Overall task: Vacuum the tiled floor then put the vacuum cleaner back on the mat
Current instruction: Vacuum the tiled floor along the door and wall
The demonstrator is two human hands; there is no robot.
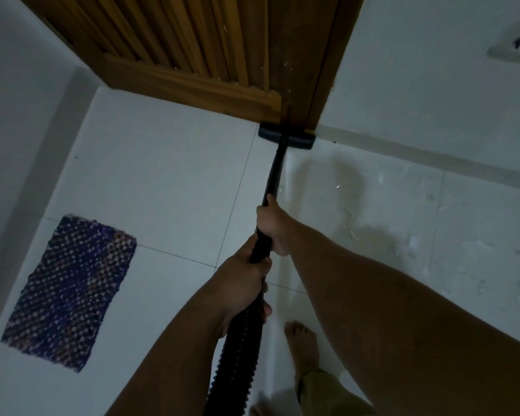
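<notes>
A black vacuum wand runs from my hands down to its flat black floor head, which sits on the white tiled floor against the foot of a wooden door. My right hand grips the wand higher up. Below it, my left hand grips the wand where the ribbed black hose begins. The hose runs out of view at the bottom edge; the vacuum's body is not in view. A purple woven mat lies on the floor at the left, with nothing on it.
A slatted wooden door and its frame stand ahead. White walls close the left side and the right. My bare foot stands on the tiles just right of the hose. Pale scuffs and specks mark the tiles at the right.
</notes>
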